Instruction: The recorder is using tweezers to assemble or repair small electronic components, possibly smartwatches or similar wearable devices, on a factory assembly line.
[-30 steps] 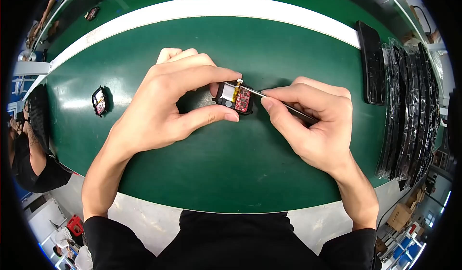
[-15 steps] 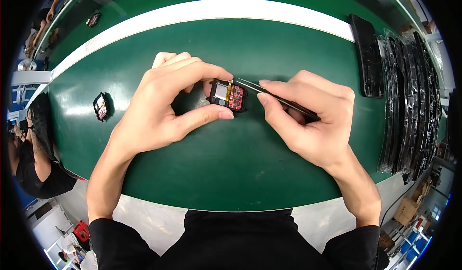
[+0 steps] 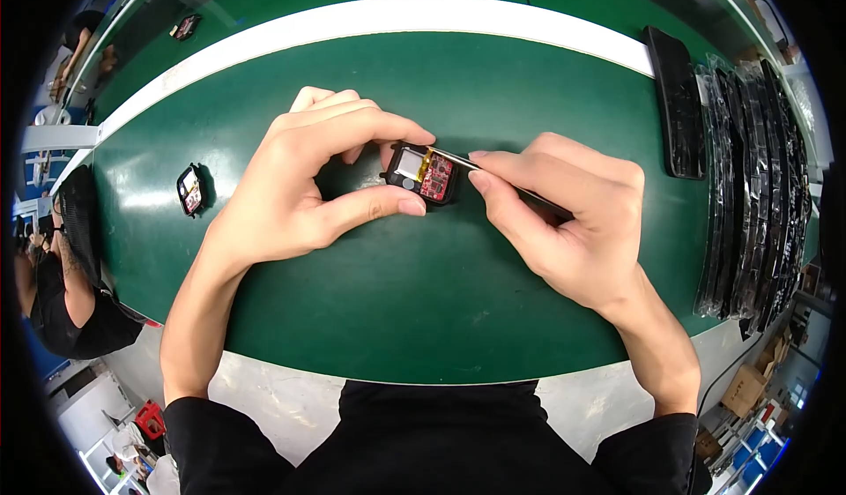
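Between the thumb and index finger of my left hand point(image 3: 304, 178) sits a small black watch case point(image 3: 421, 174), its inside facing up. A silver battery, yellow tape and a red circuit board show in it. My right hand point(image 3: 568, 208) pinches a pair of dark tweezers point(image 3: 511, 183) that slant to the left. Their tips touch the upper edge of the case, near the yellow tape. A second small opened watch case point(image 3: 190, 189) lies on the green table point(image 3: 423, 319), to the left of my left hand.
At the right edge stands a row of black trays in clear plastic point(image 3: 749, 186), with a black tray point(image 3: 674, 103) beside it. A white ledge point(image 3: 423, 14) crosses behind; beyond it lies another small device point(image 3: 185, 27). A person in black point(image 3: 79, 292) sits at the left.
The tweezers have moved left and their tips now meet the upper edge of the watch case. My left hand still grips the case, which has shifted very slightly.
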Tool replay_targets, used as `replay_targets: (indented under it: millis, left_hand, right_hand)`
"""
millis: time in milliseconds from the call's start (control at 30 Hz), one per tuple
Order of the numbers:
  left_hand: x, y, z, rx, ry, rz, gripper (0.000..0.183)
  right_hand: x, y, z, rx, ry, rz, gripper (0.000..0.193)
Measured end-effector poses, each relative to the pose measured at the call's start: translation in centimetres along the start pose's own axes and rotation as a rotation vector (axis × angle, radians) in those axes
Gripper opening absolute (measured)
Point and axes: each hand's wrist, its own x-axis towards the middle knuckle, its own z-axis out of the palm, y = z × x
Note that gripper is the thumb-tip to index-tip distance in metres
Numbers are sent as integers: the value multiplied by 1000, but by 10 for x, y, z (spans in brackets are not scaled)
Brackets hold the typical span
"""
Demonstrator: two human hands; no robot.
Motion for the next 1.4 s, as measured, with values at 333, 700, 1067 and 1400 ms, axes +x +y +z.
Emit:
replay_targets:
  millis: [333, 700, 1067, 1400]
  left_hand:
    - [2, -7, -8, -52, -70, 38, 58]
    - [4, -1, -6, 2, -73, 97, 50]
    - [2, -2, -2, 14, -76, 166, 45]
    - [6, 1, -3, 8, -24, 103, 56]
  right_hand:
    - [2, 0, -8, 118, -94, 109, 9]
    - [0, 0, -4, 133, -115, 109, 8]
    - [-3, -1, -5, 106, -101, 69, 9]
    - [3, -5, -12, 186, -6, 254, 10]
